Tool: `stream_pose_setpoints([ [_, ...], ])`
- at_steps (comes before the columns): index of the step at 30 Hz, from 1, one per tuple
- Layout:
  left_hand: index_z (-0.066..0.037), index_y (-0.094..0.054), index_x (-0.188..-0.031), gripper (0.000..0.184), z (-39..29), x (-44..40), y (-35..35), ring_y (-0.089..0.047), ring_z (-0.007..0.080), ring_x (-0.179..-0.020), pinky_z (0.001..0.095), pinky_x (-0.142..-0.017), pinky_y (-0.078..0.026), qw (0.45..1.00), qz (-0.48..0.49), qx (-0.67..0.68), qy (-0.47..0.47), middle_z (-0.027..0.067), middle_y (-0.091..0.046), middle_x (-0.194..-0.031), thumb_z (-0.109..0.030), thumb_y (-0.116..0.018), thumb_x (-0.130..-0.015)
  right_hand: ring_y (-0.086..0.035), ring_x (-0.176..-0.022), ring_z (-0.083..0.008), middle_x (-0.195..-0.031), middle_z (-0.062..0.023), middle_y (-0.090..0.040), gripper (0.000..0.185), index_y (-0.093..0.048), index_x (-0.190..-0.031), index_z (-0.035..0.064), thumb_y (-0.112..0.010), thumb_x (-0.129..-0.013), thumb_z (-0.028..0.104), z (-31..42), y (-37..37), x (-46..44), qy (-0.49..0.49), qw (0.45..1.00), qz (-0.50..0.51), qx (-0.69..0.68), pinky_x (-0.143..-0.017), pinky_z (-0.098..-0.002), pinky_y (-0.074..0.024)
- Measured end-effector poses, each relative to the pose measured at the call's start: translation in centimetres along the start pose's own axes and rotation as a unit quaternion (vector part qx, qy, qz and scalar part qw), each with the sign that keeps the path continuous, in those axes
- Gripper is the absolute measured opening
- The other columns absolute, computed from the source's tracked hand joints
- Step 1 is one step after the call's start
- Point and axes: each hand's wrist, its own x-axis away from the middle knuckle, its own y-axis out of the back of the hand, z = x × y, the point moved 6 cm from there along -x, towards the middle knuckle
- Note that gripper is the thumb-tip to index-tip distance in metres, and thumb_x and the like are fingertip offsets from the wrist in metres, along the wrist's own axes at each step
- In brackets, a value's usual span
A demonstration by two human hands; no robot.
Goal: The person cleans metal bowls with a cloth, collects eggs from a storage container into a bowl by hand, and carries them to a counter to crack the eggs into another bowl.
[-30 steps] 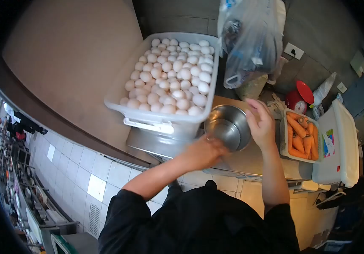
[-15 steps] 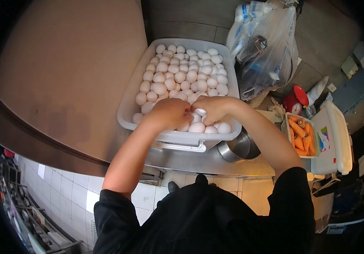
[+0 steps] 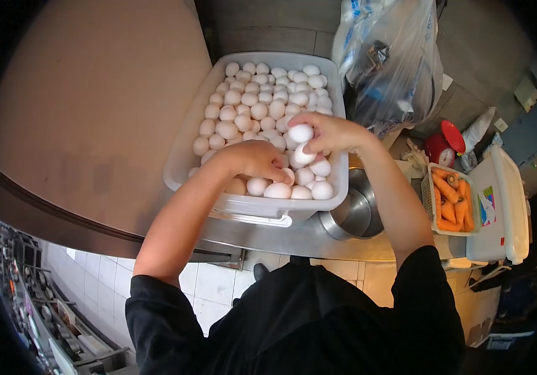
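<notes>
A large translucent plastic tub (image 3: 178, 164) is heaped with white eggs (image 3: 258, 111). Over its right side, my right hand (image 3: 331, 134) is closed around two eggs (image 3: 300, 133), one above the other between thumb and fingers. My left hand (image 3: 257, 159) reaches down into the near part of the tub, its fingers curled against an egg (image 3: 289, 177) that is partly hidden by them. More eggs lie along the near wall, just below my left hand.
A steel pot (image 3: 353, 209) stands right of the tub on the metal counter (image 3: 306, 240). Farther right are a basket of carrots (image 3: 450, 200), a white lidded container (image 3: 500, 209) and a red scale (image 3: 442, 150). Plastic bags (image 3: 400, 69) sit behind. A brown surface (image 3: 93, 112) lies left.
My right hand has lifted and moved back and right, now with two eggs in it. My left hand stays low among the near eggs. The whole view has shifted slightly.
</notes>
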Motion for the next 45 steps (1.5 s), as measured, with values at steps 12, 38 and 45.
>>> stream_pose_setpoints([
  [12,0.002,-0.056,-0.117,0.040,1.7,8.1,6.8,-0.068,0.0243,-0.091,0.0333,-0.081,-0.054,0.762,-0.314,0.550,-0.133,0.0177,-0.066,-0.107,-0.025,-0.061,-0.088,-0.052,-0.123,-0.0210,-0.130,-0.0082,-0.053,0.073,-0.043,-0.141,0.0068,-0.079,-0.078,0.012,-9.0,3.4,14.9,0.174,0.913,-0.185,-0.320,-0.088,-0.0352,-0.0546],
  [38,-0.011,-0.075,-0.106,0.036,-12.9,-19.1,-20.6,-0.070,0.0281,-0.103,0.0440,-0.086,-0.054,0.989,0.079,-0.123,0.019,0.0112,-0.072,-0.114,-0.028,-0.076,-0.075,-0.072,-0.074,-0.0313,-0.120,-0.0246,-0.059,0.064,-0.057,-0.125,-0.0018,-0.082,-0.069,0.019,-24.4,-9.0,12.8,-0.259,0.936,0.133,0.198,-0.056,-0.0390,-0.0593],
  [45,-0.008,-0.067,-0.118,0.033,-18.6,-9.7,-14.9,-0.070,0.0294,-0.092,0.0442,-0.078,-0.054,0.988,-0.115,-0.102,-0.031,0.0124,-0.070,-0.107,-0.023,-0.063,-0.089,-0.066,-0.104,-0.0314,-0.115,-0.0184,-0.066,0.042,-0.061,-0.121,0.0066,-0.070,-0.082,0.016,-13.5,-2.5,15.1,-0.188,0.923,0.003,0.337,-0.088,-0.0409,-0.0523],
])
